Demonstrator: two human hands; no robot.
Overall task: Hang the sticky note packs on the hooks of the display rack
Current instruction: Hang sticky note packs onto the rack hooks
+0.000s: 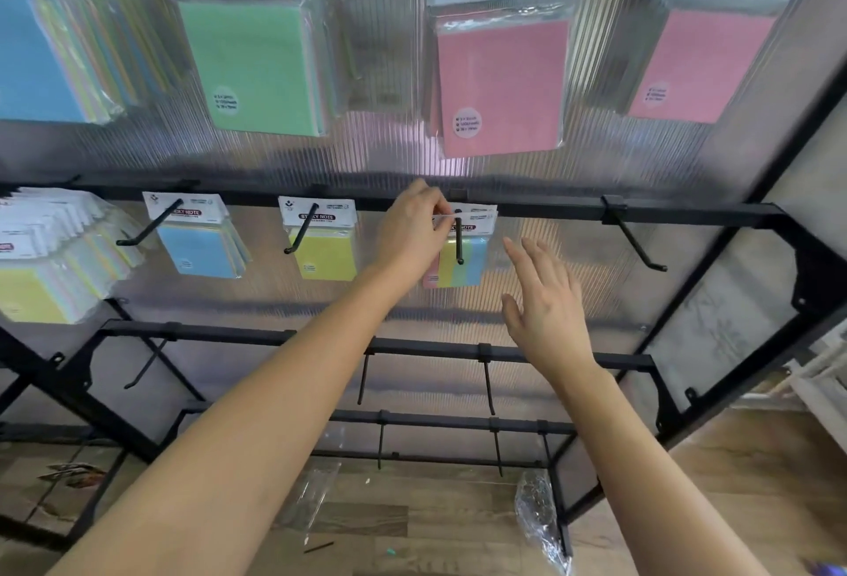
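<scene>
pack (474, 261) pinched by l hand (412, 231)

Under you runs a wood-plank floor (458, 525). On it you have a flat clear plastic bag (307, 497), a crumpled clear wrapper (538, 516) well to its right, a short dark stick (318, 547) and, near the stick, a small teal scrap (390, 552).

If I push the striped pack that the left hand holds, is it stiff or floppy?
Probably light: the left hand holds the striped pack by a pinch at its header. The header looks thin, so it may bend. On the hook, it would likely swing when pushed.
</scene>
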